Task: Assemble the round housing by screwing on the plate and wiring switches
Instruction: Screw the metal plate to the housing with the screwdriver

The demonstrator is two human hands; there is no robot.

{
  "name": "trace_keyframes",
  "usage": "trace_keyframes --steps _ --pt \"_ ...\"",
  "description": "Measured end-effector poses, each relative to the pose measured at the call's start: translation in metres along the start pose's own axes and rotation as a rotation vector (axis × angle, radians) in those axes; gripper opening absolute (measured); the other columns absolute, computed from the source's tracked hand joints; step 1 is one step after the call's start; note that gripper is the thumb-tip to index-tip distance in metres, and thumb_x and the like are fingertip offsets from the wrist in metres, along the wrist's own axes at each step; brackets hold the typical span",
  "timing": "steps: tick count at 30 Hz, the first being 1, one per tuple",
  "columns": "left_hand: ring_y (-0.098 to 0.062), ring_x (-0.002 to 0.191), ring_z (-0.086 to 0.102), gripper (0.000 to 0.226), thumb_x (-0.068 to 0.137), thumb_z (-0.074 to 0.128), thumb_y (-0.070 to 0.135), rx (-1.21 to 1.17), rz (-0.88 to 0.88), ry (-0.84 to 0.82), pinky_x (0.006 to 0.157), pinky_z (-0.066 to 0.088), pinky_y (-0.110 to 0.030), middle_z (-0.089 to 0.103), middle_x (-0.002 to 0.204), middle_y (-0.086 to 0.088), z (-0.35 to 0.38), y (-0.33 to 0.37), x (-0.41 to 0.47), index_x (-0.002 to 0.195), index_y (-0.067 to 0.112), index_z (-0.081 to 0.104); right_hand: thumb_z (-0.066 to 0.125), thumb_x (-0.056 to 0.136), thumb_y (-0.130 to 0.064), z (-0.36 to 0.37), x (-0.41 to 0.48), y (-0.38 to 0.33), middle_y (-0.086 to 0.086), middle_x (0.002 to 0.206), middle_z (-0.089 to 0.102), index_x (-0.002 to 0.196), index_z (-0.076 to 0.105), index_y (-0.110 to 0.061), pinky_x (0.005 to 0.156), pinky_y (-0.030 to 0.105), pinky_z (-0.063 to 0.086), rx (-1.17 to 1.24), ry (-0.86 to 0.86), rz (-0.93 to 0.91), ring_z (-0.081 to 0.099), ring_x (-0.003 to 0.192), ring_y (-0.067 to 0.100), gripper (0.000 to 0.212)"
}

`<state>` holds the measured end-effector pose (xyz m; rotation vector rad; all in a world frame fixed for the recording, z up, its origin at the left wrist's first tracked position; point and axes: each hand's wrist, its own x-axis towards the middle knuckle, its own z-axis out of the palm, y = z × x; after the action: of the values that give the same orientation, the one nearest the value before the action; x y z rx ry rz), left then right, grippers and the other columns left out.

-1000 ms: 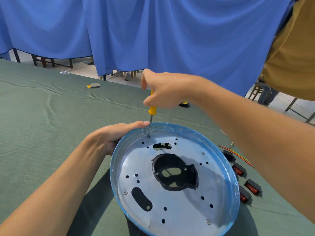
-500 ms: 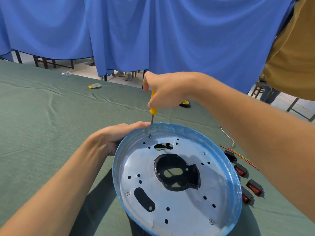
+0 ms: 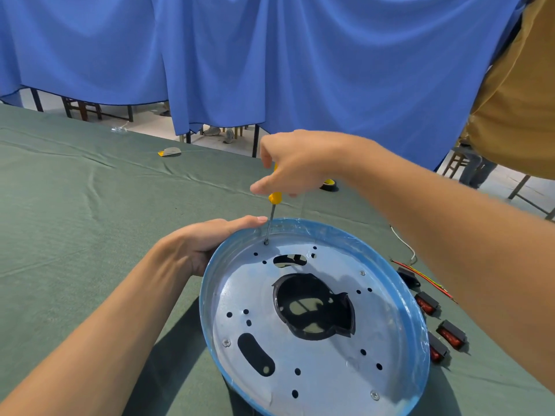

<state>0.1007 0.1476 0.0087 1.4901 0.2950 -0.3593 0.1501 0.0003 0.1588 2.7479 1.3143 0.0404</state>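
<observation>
The round housing (image 3: 411, 325) sits at the near middle of the bench (image 3: 75, 205), a shallow pan whose upright rim is wrapped in glossy blue film that wrinkles along the far edge. Inside it lies the plate (image 3: 315, 364), a flat disc of dull, silvery sheet metal punched with small round holes, one long rounded slot and a smaller oval one. A black plastic collar (image 3: 348, 319) with a jagged, notched outline rings its big central opening. Small bright screws (image 3: 226, 342) already sit near the plate's edge. The left hand (image 3: 207, 244) grips the housing's far-left rim, thumb stretched along the top and fingers curled round the outside. The right hand (image 3: 297, 166) is closed round the yellow handle of a thin screwdriver (image 3: 274, 199), whose steel shaft stands almost upright with its tip on a screw (image 3: 266, 242) just inside the rim, beside the left thumb. The bench wears a creased grey-green cloth. To the right of the housing lie boxy black switches (image 3: 450, 334) with red rockers, and thin coloured wires (image 3: 426, 276) trail beyond them
</observation>
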Motion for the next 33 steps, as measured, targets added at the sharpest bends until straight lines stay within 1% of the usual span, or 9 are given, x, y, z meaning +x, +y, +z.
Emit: trace_keyframes --steps 2,4,7,11,19,23,27,30,33 --pt "-0.026 0.07 0.071 0.063 0.063 0.077 0.057 0.004 -0.002 -0.001 0.057 0.057 -0.032 0.074 0.097 -0.02 0.0 0.0 0.0 0.098 0.004 0.078 0.057 0.089 -0.039 -0.006 -0.003 -0.001 0.003 0.091 0.065 0.108 0.059 -0.015 0.04 0.018 0.039 0.001 -0.047 -0.035 0.062 0.064 0.016 0.031" --pt "-0.025 0.07 0.071 0.059 0.062 0.077 0.058 0.015 0.001 0.003 0.057 0.057 -0.032 0.075 0.096 -0.019 0.0 0.0 0.0 0.09 0.006 0.08 0.055 0.088 -0.027 0.0 0.0 -0.001 0.009 0.089 0.065 0.104 0.064 -0.011 0.049 0.024 0.04 -0.012 0.044 -0.069 0.06 0.071 0.024 0.024" --pt "-0.024 0.067 0.071 0.066 0.059 0.077 0.059 0.021 0.004 0.019 0.056 0.057 -0.03 0.075 0.096 -0.018 0.001 0.0 0.0 0.097 0.004 0.078 0.049 0.086 -0.016 0.007 0.002 -0.003 0.005 0.069 0.056 0.077 0.06 -0.011 0.053 0.027 0.035 -0.008 0.106 0.013 0.05 0.067 0.024 0.015" --pt "-0.024 0.068 0.071 0.074 0.058 0.078 0.059 0.022 -0.003 0.013 0.055 0.056 -0.031 0.075 0.097 -0.019 0.001 0.001 0.0 0.106 0.004 0.075 0.055 0.085 -0.023 0.0 -0.001 -0.003 -0.001 0.049 0.056 0.056 0.059 -0.013 0.045 0.022 0.033 -0.079 0.01 0.02 0.05 0.053 0.02 0.031" --pt "-0.025 0.072 0.072 0.075 0.062 0.075 0.059 0.038 -0.002 0.023 0.058 0.058 -0.032 0.075 0.102 -0.019 0.002 0.001 -0.001 0.112 0.002 0.071 0.076 0.078 -0.033 -0.009 -0.018 0.002 -0.009 0.053 0.058 0.073 0.072 -0.023 0.03 0.01 0.029 -0.02 -0.085 -0.13 0.046 0.035 -0.003 0.012" --pt "-0.026 0.074 0.072 0.073 0.065 0.075 0.057 0.022 -0.002 0.016 0.06 0.058 -0.032 0.074 0.103 -0.02 0.003 0.002 -0.001 0.113 0.002 0.071 0.078 0.077 -0.025 -0.007 -0.017 0.003 -0.017 0.063 0.06 0.077 0.072 -0.03 0.045 0.017 0.036 -0.048 -0.016 -0.186 0.053 0.058 -0.001 0.008" --pt "-0.025 0.071 0.072 0.07 0.065 0.075 0.056 0.008 -0.001 0.014 0.057 0.057 -0.031 0.074 0.1 -0.019 0.002 0.001 -0.001 0.11 0.002 0.072 0.072 0.083 -0.032 -0.003 -0.011 -0.001 -0.004 0.085 0.066 0.086 0.07 -0.029 0.052 0.021 0.037 -0.077 -0.033 -0.204 0.055 0.072 0.005 0.004" --pt "-0.025 0.072 0.071 0.072 0.068 0.074 0.057 0.014 0.007 -0.003 0.059 0.057 -0.032 0.074 0.1 -0.02 0.001 0.0 0.0 0.114 0.002 0.07 0.051 0.091 -0.055 -0.004 -0.007 -0.002 0.002 0.063 0.064 0.07 0.066 -0.011 0.05 0.025 0.034 -0.139 -0.062 -0.059 0.058 0.066 0.021 0.051" --pt "-0.024 0.07 0.071 0.075 0.063 0.075 0.059 0.029 0.006 0.009 0.057 0.057 -0.03 0.074 0.099 -0.019 0.001 0.001 0.001 0.113 0.003 0.071 0.053 0.094 -0.038 -0.004 -0.006 -0.003 -0.006 0.051 0.056 0.062 0.061 -0.015 0.044 0.023 0.03 -0.223 -0.052 -0.052 0.051 0.054 0.013 0.041"
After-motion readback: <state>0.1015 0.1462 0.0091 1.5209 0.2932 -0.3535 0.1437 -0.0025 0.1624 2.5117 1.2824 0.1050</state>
